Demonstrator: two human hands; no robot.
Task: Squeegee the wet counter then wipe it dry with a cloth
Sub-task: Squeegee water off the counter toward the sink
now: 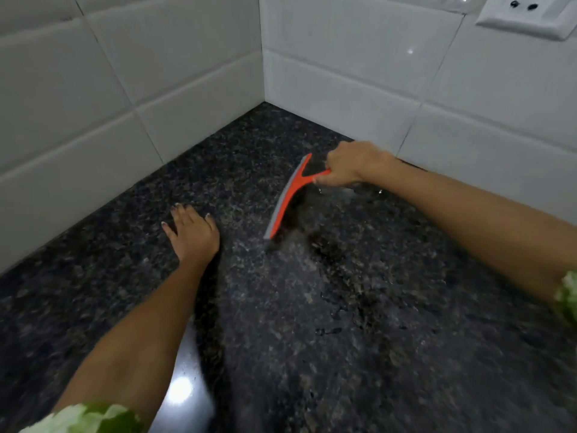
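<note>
An orange squeegee [288,197] with a grey rubber blade rests edge-down on the dark speckled granite counter [312,323], its blade running from the far right toward the near left. My right hand [349,165] is shut on its short orange handle, close to the right wall. My left hand [192,232] lies flat on the counter with fingers spread, to the left of the blade and apart from it. Wet streaks and small drops show on the stone to the right of the blade. No cloth is in view.
White tiled walls [156,89] meet in a corner [263,98] just beyond the squeegee. A white wall socket [527,14] sits high on the right wall. A lamp's reflection shines on the counter near my left forearm.
</note>
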